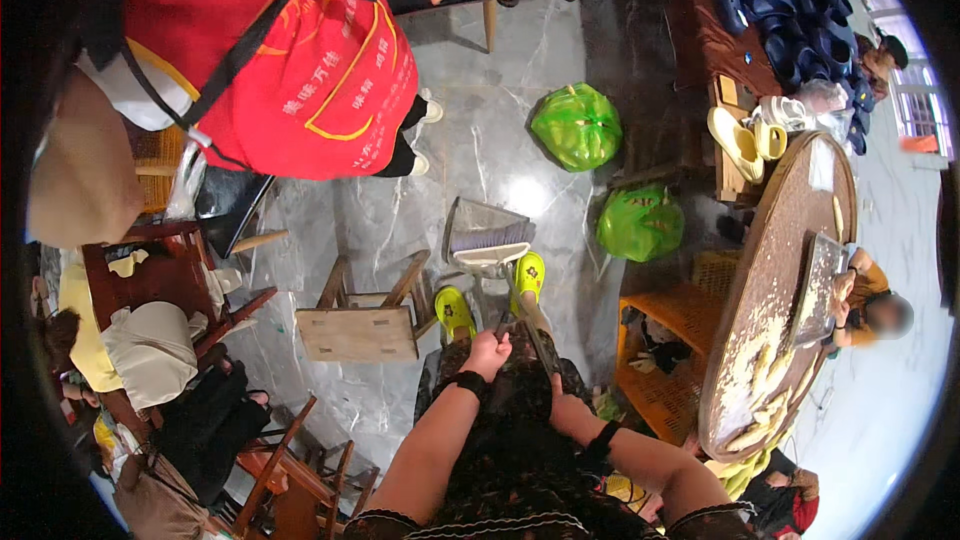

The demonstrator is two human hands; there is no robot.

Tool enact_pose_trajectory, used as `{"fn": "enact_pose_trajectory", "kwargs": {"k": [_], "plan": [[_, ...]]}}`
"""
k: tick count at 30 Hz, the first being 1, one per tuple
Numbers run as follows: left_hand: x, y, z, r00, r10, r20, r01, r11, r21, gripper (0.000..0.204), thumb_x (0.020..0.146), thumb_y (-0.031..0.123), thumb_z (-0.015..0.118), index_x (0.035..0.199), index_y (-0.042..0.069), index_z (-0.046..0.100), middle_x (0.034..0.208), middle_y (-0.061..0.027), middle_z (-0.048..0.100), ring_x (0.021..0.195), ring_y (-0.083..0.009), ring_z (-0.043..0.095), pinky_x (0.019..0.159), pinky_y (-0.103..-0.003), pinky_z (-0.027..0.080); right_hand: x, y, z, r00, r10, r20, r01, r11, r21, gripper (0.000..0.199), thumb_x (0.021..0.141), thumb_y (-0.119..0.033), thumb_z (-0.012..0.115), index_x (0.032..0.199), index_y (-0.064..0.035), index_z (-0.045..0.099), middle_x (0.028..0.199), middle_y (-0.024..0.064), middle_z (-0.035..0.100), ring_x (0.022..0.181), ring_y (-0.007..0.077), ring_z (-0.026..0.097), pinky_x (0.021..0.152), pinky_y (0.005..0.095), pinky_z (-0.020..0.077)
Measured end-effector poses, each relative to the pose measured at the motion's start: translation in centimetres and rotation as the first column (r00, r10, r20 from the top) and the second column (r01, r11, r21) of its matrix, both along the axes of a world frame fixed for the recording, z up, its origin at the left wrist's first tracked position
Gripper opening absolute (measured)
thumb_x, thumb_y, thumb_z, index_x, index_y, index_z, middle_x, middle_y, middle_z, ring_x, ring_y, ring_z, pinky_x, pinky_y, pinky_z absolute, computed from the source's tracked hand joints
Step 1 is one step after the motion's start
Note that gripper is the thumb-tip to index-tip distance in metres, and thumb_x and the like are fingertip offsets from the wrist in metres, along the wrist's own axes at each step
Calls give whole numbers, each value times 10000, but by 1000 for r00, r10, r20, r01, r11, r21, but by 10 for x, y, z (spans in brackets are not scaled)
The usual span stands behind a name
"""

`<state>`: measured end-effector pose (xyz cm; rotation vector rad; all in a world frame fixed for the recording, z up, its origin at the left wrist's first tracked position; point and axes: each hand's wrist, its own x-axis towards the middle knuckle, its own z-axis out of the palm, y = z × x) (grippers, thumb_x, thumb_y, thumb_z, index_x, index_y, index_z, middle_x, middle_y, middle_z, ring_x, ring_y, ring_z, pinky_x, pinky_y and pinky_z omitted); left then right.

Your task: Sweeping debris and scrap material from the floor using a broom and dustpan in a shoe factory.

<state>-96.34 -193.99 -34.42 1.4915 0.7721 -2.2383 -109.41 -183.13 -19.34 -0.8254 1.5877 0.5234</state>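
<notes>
Left hand [487, 351] fisted round dustpan handle [506, 320], long axis running forward from hand to dustpan [487, 230], right hand [553, 387] grip unclear

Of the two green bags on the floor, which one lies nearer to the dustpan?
The green bag on the right, beside the orange crate; the other green bag lies farther up from the dustpan.

Glossy grey marble floor [480, 155] – shiny green plastic bags [576, 126], bare wooden stool [358, 330].

Grey marble floor [480, 155], green bags [576, 125], stool [362, 325]
</notes>
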Motion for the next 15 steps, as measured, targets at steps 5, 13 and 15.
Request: {"fn": "enact_pose_trajectory", "kwargs": {"k": [5, 13, 15], "plan": [[12, -8, 13, 999, -24, -31, 22, 998, -58, 109, 789, 29, 358, 727, -16, 435, 599, -91, 422, 453, -158, 354, 389, -248, 291, -39, -25, 13, 997, 68, -31, -69, 997, -19, 639, 729, -71, 394, 1272, 58, 83, 836, 280, 552, 740, 393, 551, 658, 457, 424], [9, -4, 72, 359, -449, 818, 859, -184, -478, 101, 708, 13, 484, 786, -49, 471, 691, -140, 521, 520, -181, 475, 405, -257, 307, -104, -96, 75, 922, 371, 111, -377, 925, 36, 562, 742, -98, 413, 1223, 63, 171, 744, 254, 560, 676, 378, 559, 594, 446, 430], [-7, -11, 97, 868, -301, 394, 485, 684, -545, 102, 735, 25, 461, 813, -40, 453, 752, -147, 508, 554, -183, 473, 401, -256, 308, -129, -103, 88, 907, 412, 84, -398, 906, -142, 470, 760, -125, 409, 1165, 30, 229, 628, 221, 556, 603, 378, 554, 526, 441, 431]]}}
